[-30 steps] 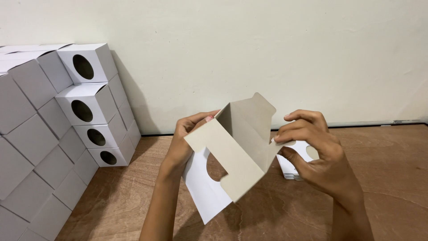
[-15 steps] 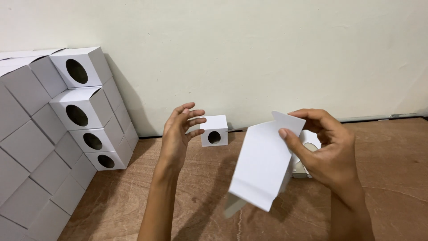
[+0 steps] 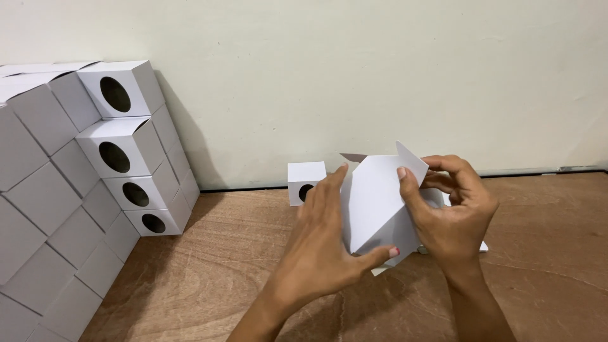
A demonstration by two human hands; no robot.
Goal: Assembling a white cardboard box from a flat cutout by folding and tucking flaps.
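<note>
I hold a partly folded white cardboard box blank (image 3: 379, 201) upright between both hands above the wooden floor. My left hand (image 3: 324, 244) presses flat against its left side, thumb under the lower edge. My right hand (image 3: 451, 212) grips the upper right flap with thumb and fingers. Behind my left hand stands one small finished white cube box (image 3: 305, 180) with a round hole in its front. A flat white sheet (image 3: 478, 246) lies under my right hand, mostly hidden.
A tall stack of finished white cube boxes (image 3: 123, 152), several with round black holes facing me, fills the left side against the pale wall (image 3: 354, 76). Brown wooden floor (image 3: 209, 272) spreads in front.
My left hand, empty and apart half a second ago, has come back onto the blank. The blank has been turned upright and raised between both hands.
</note>
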